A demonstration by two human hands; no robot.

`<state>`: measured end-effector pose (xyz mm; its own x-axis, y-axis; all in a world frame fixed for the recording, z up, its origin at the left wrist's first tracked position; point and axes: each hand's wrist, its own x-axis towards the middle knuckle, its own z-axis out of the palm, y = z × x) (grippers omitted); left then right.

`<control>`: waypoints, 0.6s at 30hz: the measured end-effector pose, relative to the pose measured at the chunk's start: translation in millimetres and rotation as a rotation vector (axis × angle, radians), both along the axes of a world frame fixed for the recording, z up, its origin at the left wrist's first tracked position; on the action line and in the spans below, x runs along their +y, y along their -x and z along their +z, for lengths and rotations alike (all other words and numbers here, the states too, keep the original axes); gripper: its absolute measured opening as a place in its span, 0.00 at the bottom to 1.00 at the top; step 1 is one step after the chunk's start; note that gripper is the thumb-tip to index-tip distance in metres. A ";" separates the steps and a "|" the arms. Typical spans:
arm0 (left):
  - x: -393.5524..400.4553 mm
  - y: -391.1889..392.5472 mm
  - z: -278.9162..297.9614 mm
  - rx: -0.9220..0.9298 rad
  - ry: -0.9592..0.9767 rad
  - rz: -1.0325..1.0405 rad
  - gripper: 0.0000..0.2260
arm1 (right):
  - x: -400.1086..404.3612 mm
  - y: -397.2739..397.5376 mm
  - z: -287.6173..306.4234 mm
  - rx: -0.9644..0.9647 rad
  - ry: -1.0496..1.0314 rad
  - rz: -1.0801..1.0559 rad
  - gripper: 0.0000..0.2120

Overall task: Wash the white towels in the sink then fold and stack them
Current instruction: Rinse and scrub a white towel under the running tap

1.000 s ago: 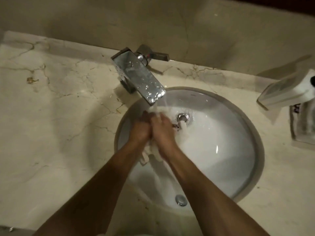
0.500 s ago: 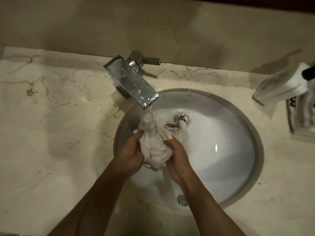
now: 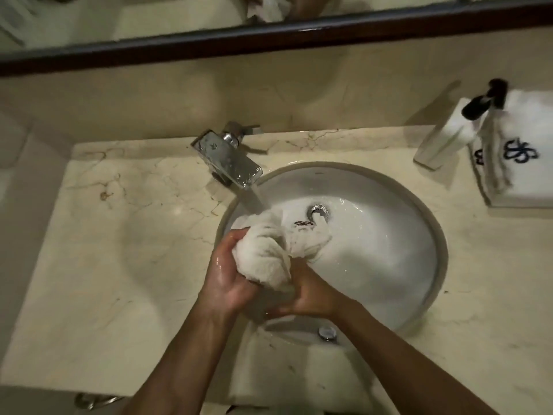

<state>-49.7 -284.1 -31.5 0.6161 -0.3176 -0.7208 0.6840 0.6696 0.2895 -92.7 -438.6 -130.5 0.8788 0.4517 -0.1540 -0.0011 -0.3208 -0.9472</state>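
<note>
Both hands, pressed together under the faucet a second ago, now grip the bunched towel [image 3: 266, 253] apart, lower.

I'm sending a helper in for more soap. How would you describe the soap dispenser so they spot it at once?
Start at the round white sink set in the marble counter and look to its far right corner. The soap dispenser is the white bottle with a black pump, next to the folded towels; the towels carry dark blue embroidery, the bottle does not.
</note>
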 end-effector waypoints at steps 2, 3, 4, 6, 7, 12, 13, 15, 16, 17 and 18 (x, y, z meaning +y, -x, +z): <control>-1.4 3.3 7.9 -0.029 0.010 0.076 0.28 | -1.4 -9.9 -18.7 -0.101 0.369 0.073 0.38; -0.4 3.3 10.5 -0.035 0.007 0.116 0.26 | -3.3 -16.3 -22.1 -0.052 0.443 0.049 0.41; -1.4 3.4 15.7 -0.037 -0.006 0.147 0.23 | -7.1 -20.2 -21.0 0.071 0.392 0.006 0.40; 3.9 3.0 19.1 -0.066 -0.042 0.190 0.20 | -18.0 -25.1 -14.5 0.248 0.218 -0.058 0.32; 9.1 2.1 17.3 -0.077 -0.053 0.204 0.19 | -25.5 -24.3 -5.5 0.262 0.175 -0.083 0.26; 12.1 16.9 -2.8 -0.040 -0.149 0.229 0.13 | -69.9 -25.2 53.7 0.410 -0.118 -0.209 0.20; 7.4 20.6 -8.9 -0.044 -0.157 0.239 0.13 | -73.9 -27.6 67.9 0.391 -0.120 -0.189 0.17; -7.1 28.0 -9.9 -0.028 -0.233 0.194 0.11 | -77.2 -35.1 90.9 0.328 -0.071 -0.161 0.12; -14.1 30.4 -10.2 0.002 -0.355 0.111 0.10 | -76.7 -39.6 103.4 0.297 -0.018 -0.157 0.10; -18.0 33.6 -14.0 0.034 -0.554 -0.019 0.10 | -74.1 -44.5 114.0 0.269 0.051 -0.148 0.10; -20.5 37.8 -16.3 0.045 -0.758 -0.178 0.14 | -69.7 -48.9 124.5 0.230 0.103 -0.120 0.11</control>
<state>-87.6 -304.6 -47.8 0.5668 0.1803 -0.8039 0.7846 0.1794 0.5935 -43.8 -508.2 -6.0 0.8617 0.3178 -0.3955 -0.2561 -0.4003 -0.8798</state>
